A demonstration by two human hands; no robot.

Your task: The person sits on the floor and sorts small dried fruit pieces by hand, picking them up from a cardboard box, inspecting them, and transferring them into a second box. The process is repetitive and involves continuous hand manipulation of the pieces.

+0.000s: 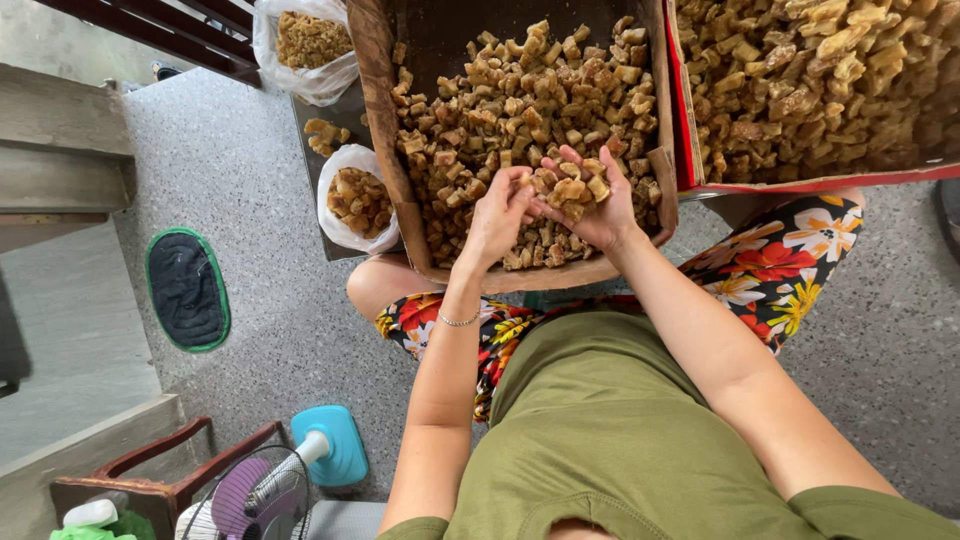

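A brown cardboard box (376, 120) rests against my knees, filled with many small golden-brown fried chunks (520, 90). My right hand (600, 215) is cupped palm-up over the box's near edge, holding a heap of those chunks (570, 185). My left hand (495, 215) is beside it, fingers bent and touching the heap in the right palm. A thin bracelet (458, 321) circles my left wrist.
A second box with a red rim (684, 130), full of the same chunks, sits to the right. Two clear plastic bags of chunks (355, 200) (305, 45) lie left of the box. On the speckled floor are a dark oval mat (187, 290), a fan (290, 475) and a wooden chair (150, 480).
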